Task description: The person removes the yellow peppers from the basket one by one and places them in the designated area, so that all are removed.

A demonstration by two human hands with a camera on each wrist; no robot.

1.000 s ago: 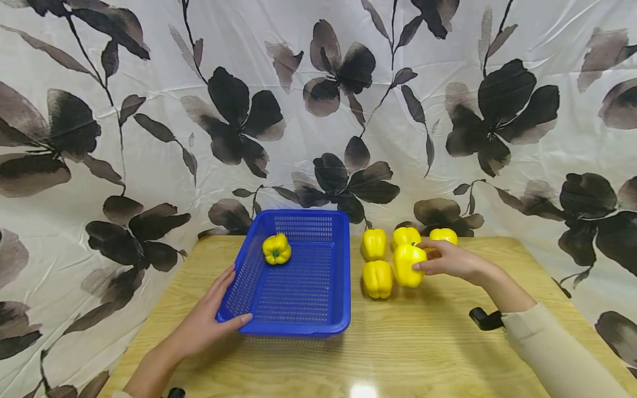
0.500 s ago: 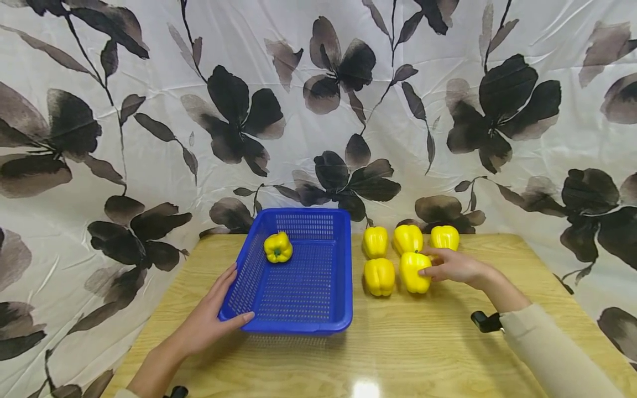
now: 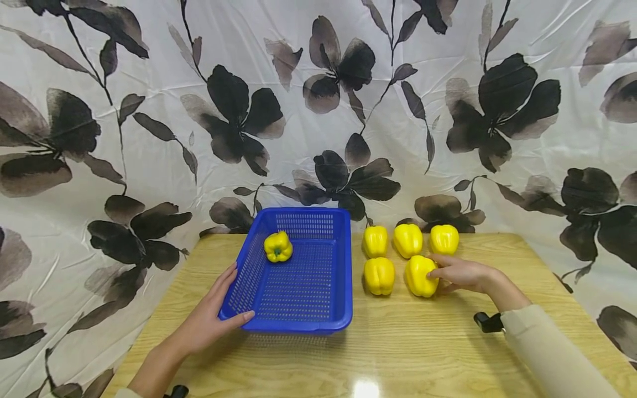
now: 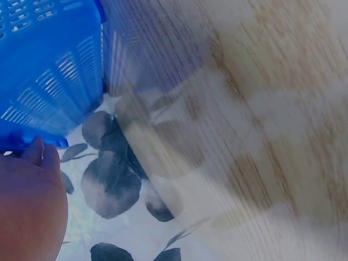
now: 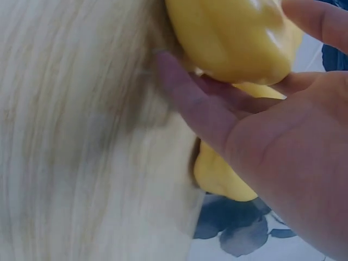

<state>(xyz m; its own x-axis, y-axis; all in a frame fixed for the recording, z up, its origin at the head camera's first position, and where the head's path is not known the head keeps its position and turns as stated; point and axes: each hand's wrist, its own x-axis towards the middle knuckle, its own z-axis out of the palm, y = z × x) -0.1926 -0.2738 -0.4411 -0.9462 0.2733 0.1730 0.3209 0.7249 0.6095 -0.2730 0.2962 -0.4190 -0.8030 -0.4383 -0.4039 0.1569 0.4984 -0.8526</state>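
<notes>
The blue plastic basket (image 3: 343,326) stands on the table with one yellow bell pepper (image 3: 277,247) lying inside, near its left wall. My left hand (image 3: 201,326) holds the basket's front left corner, thumb over the front rim and fingers along the left side; the left wrist view shows fingertips at the rim (image 4: 41,140). At the right, my right hand (image 3: 463,275) holds a yellow bell pepper (image 3: 420,277) by its right side, thumb in front. This pepper rests tilted on the table. In the right wrist view, its underside (image 5: 228,43) is between the thumb and fingers.
Left of the held pepper lies another yellow bell pepper (image 3: 379,276). Behind stand three more: a left pepper (image 3: 375,241), a middle pepper (image 3: 408,240) and a right pepper (image 3: 444,239). A floral cloth (image 3: 298,132) hangs behind the wooden table (image 3: 408,342).
My right hand has brought its pepper down onto the table and shifted it right, so it sits apart from its left neighbour. My left hand and the basket have barely moved.
</notes>
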